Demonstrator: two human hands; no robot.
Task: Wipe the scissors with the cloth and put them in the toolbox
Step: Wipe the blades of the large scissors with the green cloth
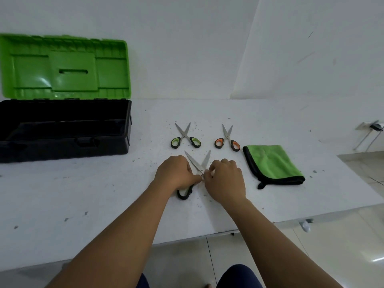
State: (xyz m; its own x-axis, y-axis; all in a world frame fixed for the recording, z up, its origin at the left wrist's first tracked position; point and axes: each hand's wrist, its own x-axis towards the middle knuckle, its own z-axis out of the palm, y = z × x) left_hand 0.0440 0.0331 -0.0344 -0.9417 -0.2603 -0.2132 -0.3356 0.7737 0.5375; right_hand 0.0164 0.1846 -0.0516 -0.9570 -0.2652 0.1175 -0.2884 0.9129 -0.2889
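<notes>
Near the front edge of the tabletop (83, 194), both hands curl onto the open scissors (197, 165): left hand (176, 173) and right hand (224, 179) pinch near the pivot. Lift by the handles, blades away; fetch the folded cloth (274, 163) at right. The toolbox (66, 142) stands open at the far left.

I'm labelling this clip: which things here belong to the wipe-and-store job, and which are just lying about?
Belong to the job:
- near scissors, under both hands: left hand, right hand
- green-handled scissors
- orange-handled scissors
- green cloth, folded
- toolbox, open

Lying about:
- dark specks on the table
- wall socket with plug
</notes>
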